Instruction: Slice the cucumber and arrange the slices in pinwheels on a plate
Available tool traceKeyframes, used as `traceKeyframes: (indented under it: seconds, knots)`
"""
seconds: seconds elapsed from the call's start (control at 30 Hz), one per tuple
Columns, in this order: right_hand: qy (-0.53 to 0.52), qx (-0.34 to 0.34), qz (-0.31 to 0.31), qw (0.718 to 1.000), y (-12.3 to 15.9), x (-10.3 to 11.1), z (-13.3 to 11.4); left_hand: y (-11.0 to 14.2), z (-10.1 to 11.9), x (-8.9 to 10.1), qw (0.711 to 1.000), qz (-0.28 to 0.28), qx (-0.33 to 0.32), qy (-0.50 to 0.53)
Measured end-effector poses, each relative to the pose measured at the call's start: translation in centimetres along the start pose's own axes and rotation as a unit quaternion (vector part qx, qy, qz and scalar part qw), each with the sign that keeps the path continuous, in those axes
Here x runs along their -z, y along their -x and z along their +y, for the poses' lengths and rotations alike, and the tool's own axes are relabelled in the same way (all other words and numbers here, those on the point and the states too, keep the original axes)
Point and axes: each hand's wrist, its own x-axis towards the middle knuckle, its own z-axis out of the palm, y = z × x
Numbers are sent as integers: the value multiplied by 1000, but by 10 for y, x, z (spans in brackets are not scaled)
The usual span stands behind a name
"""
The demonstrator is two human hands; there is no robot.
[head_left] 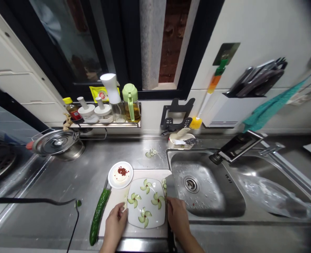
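the left hand (116,218) is at the left edge of a white, glossy, squarish plate (147,218) with rounded corners, its fingers loosely curled and a small gap between thumb and forefinger; whether it touches the rim i cannot tell. the right hand (177,214) is at the plate's right edge, fingers bent and mostly hidden by its own back, so i cannot tell how far it is open or whether it grips anything. the plate lies flat on a pale cutting board (113,200), between the two hands. on it are four pinwheels of pale green, dark-edged cucumber slices (157,201), with small red bits at some centres.

a wide grey metal knife blade (172,186) lies just beyond the right hand, with a few more slices between it and the plate. a small round white dish (111,178) holding something creamy white topped with red bits sits at the board's far left corner. a whole dark green cucumber (98,218) lies along the board's left side. thin slices (151,153) are scattered on the stainless steel surface (97,151) beyond the board, and a steel sink (205,186) is to the right.
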Motion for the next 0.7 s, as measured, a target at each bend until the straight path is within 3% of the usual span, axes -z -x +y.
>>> traceKeyframes:
  seconds: [0.1, 0.23, 0.47, 0.7]
  knots:
    - [12, -10, -23, 1000, -5, -3, 1, 0, -3, -4, 998, -38, 43, -12]
    - [33, -23, -54, 998, -8, -7, -4, -2, -1, -9, 996, -77, 49, -13]
    - [49, -46, -38, 997, -9, -14, -14, -4, 5, -12, 993, -99, 52, 29]
    - [21, -78, -48, 996, -14, -16, -17, -9, -5, -14, 984, -128, 62, 106]
